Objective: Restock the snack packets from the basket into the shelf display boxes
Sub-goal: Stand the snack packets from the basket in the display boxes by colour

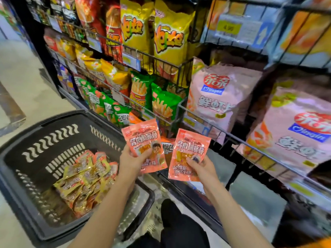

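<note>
Fingers (143,154) of the left hand (132,161) and right hand (200,167) are each pinching a pink packet (145,144), while many packets are lying unstocked in the basket (44,133).

Basket (44,178) sits low at the left, a heap of snack packets (84,179) in its right half. Just right of it, the left hand (133,161) holds one packet (145,145), the right hand (200,167) another packet (188,154) beside it. Behind both, wire shelves (215,127) carry big bags (213,97) in rows.
</note>
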The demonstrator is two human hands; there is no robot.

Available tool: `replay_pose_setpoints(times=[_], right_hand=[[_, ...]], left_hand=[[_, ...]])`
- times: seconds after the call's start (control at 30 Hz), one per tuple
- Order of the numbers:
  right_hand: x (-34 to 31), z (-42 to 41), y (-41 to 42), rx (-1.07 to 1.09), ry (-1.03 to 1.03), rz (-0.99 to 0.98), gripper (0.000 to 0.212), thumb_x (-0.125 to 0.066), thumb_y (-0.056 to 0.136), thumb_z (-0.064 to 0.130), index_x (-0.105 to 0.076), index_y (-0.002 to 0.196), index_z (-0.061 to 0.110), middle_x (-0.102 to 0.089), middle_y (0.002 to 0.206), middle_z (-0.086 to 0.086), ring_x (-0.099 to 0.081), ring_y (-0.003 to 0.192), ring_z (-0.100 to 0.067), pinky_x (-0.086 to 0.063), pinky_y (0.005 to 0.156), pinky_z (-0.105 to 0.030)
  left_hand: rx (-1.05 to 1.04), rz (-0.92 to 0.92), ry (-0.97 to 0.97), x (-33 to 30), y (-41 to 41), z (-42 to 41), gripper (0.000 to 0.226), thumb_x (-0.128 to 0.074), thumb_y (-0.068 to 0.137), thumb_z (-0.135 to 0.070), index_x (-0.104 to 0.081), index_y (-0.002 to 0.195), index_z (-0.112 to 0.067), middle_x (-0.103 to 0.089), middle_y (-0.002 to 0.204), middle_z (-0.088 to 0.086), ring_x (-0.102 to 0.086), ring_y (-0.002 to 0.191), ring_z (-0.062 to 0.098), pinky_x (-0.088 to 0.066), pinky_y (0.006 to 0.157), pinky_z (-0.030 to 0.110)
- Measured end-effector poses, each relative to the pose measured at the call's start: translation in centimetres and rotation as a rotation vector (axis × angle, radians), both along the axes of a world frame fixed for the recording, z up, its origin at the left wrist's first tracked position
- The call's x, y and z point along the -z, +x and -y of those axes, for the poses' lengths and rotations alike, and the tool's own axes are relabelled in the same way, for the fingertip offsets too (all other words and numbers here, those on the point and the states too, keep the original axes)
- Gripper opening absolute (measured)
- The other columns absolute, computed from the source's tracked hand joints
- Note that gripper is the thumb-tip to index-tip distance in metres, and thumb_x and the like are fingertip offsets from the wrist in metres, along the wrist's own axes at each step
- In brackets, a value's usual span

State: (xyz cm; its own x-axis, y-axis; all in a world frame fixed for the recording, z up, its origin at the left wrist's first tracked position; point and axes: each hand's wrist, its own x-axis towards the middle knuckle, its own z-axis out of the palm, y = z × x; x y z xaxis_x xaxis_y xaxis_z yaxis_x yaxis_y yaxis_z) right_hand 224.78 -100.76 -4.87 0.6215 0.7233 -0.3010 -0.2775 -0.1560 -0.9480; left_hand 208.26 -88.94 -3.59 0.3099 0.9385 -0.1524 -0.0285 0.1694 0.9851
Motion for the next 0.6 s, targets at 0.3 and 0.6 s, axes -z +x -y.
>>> replay_pose_setpoints(times=[0.3, 0.6], right_hand=[[5.7, 2.4, 4.8, 0.104, -0.175, -0.007, 0.024, -0.064, 0.085, 0.002, -0.059, 0.108, 0.007, -0.069, 0.102, -0.012, -0.069, 0.084, -0.02, -0.057, 0.079, -0.035], [10.9, 2.1, 9.7, 0.196, -0.264, 0.05, 0.013, -0.062, 0.086, -0.001, -0.057, 0.089, 0.011, -0.064, 0.096, -0.015, -0.062, 0.088, -0.027, -0.053, 0.086, -0.044]], left_hand=[[0.149, -0.05, -0.082, 5.3, 5.5, -0.6, 0.028, -0.07, 0.079, 0.002, -0.06, 0.096, -0.017, -0.07, 0.086, -0.004, -0.068, 0.07, 0.006, -0.055, 0.062, 0.025], [0.205, -0.218, -0.11, 11.8, 11.1, 0.1, 0.047, -0.08, 0.053, -0.031, -0.06, 0.094, -0.02, -0.07, 0.093, 0.003, -0.066, 0.084, 0.023, -0.054, 0.08, 0.04]])
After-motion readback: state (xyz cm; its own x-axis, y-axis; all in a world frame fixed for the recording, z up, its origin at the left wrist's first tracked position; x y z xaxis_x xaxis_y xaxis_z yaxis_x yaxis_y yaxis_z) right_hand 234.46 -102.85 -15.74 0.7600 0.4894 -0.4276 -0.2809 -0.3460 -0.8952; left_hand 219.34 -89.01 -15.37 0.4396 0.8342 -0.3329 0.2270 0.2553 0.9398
